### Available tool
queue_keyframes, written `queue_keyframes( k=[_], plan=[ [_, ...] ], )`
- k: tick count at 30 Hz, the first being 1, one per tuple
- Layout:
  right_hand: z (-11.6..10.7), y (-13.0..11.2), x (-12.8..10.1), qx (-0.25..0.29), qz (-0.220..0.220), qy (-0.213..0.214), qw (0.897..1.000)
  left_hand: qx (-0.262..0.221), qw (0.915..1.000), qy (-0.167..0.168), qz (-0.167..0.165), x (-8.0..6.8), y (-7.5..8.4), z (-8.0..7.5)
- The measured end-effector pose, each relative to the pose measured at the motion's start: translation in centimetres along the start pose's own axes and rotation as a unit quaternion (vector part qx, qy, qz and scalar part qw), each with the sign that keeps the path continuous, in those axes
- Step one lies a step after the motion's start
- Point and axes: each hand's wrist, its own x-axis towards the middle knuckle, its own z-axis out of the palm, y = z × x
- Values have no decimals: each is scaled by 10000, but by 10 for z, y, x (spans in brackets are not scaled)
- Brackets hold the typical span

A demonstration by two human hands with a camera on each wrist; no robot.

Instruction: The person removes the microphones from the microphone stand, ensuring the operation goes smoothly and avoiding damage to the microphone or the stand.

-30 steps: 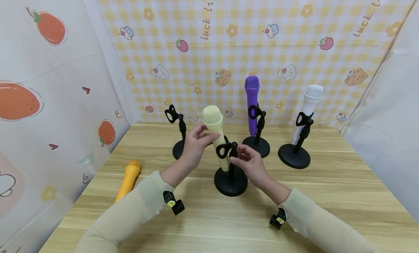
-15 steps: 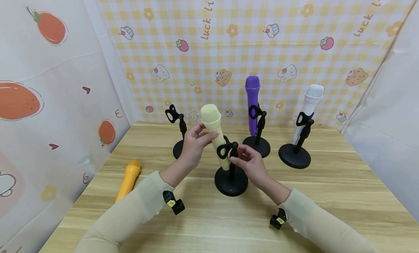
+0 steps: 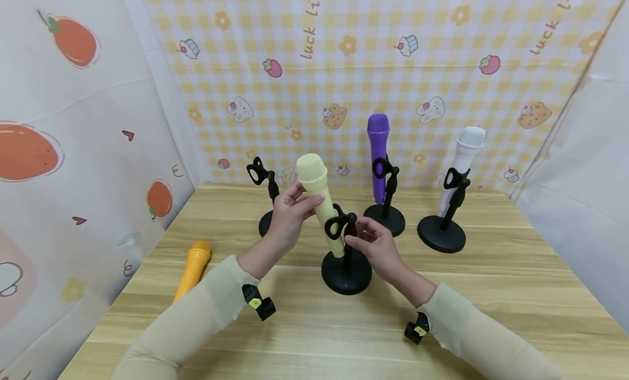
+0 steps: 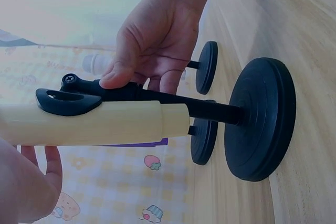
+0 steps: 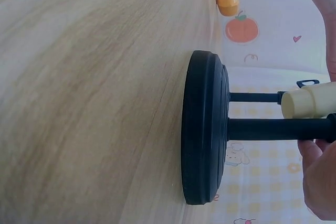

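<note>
My left hand (image 3: 290, 215) pinches a pale yellow microphone (image 3: 321, 208) just below its mesh head, thumb in front. The microphone leans left, its lower body within the clip of a black microphone stand (image 3: 346, 273). In the left wrist view the clip (image 4: 68, 102) curves over the pale body (image 4: 131, 121), and the tail end lies beside the pole. My right hand (image 3: 377, 246) holds the stand's upper pole just under the clip joint, between thumb and fingers. The stand's round base sits flat on the table, as the right wrist view shows of the base (image 5: 202, 129).
Behind stand a purple microphone (image 3: 378, 145) and a white microphone (image 3: 462, 156), each in a black stand. A black stand with a bare clip (image 3: 260, 171) is at back left. An orange microphone (image 3: 194, 268) lies on the table's left side, near a printed cloth wall (image 3: 98, 205).
The pale yellow microphone's head has tipped slightly further left, my left hand moving with it. My right hand and the stand stay where they were.
</note>
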Motion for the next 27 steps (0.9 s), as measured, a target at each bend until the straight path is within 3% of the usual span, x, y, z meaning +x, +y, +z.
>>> queue_keyframes(
  k=[10,27],
  plan=[
    [0,-1,1,63,-46,9,10000,-64,10000,-67,-27,2,1,-2],
    [-1,0,0,96,-20,-56,9999,-412,9989,161,-138,2,3,-10]
  ],
)
